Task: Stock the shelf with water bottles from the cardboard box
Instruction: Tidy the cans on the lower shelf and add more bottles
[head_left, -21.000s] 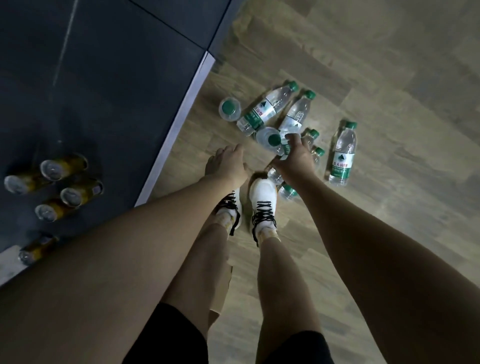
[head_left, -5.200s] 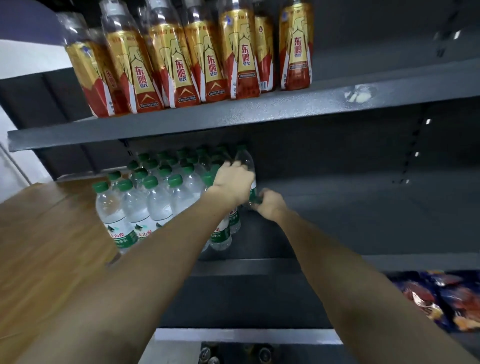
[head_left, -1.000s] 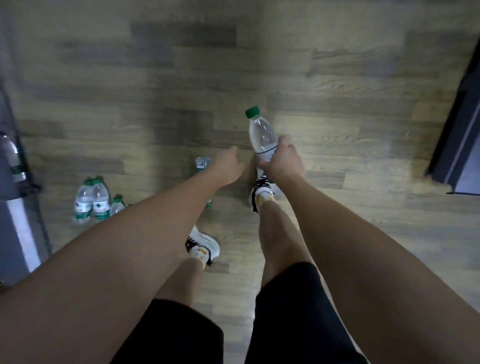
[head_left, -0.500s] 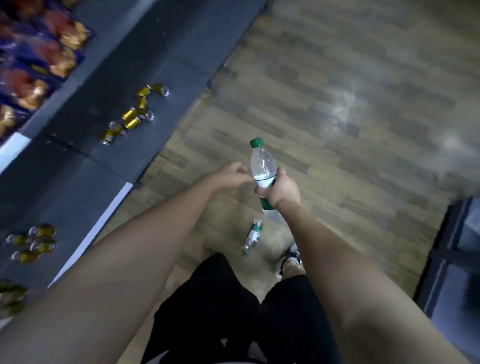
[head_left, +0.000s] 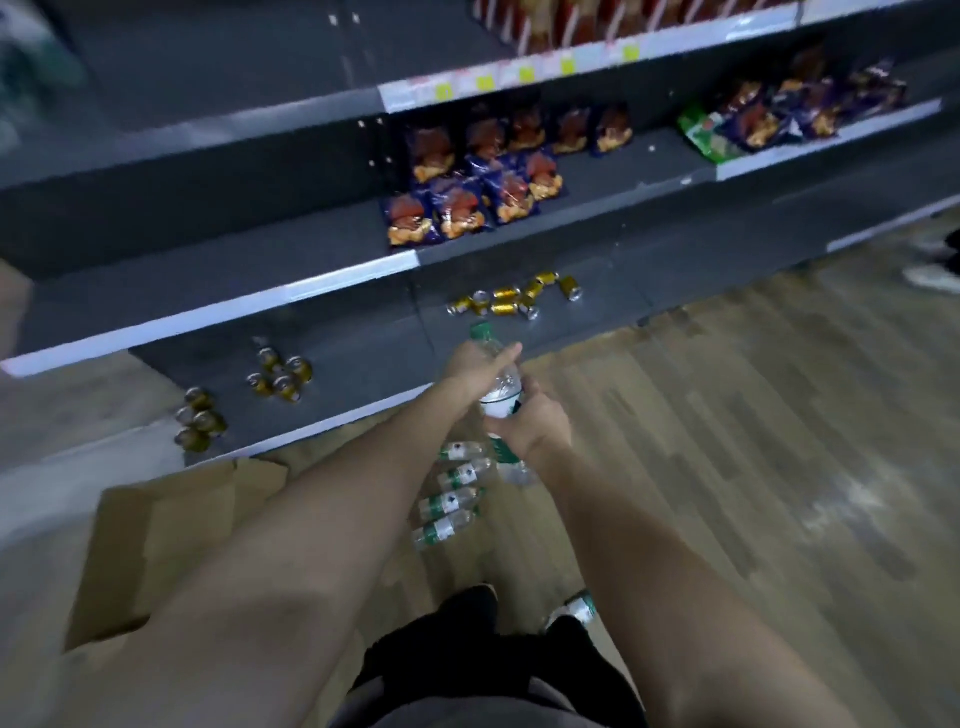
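A clear water bottle (head_left: 502, 388) with a green cap and green label stands upright in front of me, held in both hands. My right hand (head_left: 530, 428) grips its lower body around the label. My left hand (head_left: 475, 366) wraps the upper part near the neck, thumb stretched across. Several more water bottles (head_left: 452, 499) lie on the wooden floor just below my hands, and one more bottle (head_left: 579, 608) lies by my right leg. A flattened cardboard box (head_left: 171, 525) lies on the floor at the lower left. The dark shelf unit (head_left: 332, 270) rises ahead.
Gold cans lie in groups on the bottom shelf (head_left: 511, 301), (head_left: 280, 374), (head_left: 200, 418). Blue and orange snack bags (head_left: 472, 192) fill the shelf above, with more bags (head_left: 800, 114) at the right. Another person's shoes (head_left: 935, 270) show at the right edge.
The view has swung up from the floor toward the shelves. My left hand, which hovered beside the bottle, now grips its upper part. My right hand still holds the bottle.
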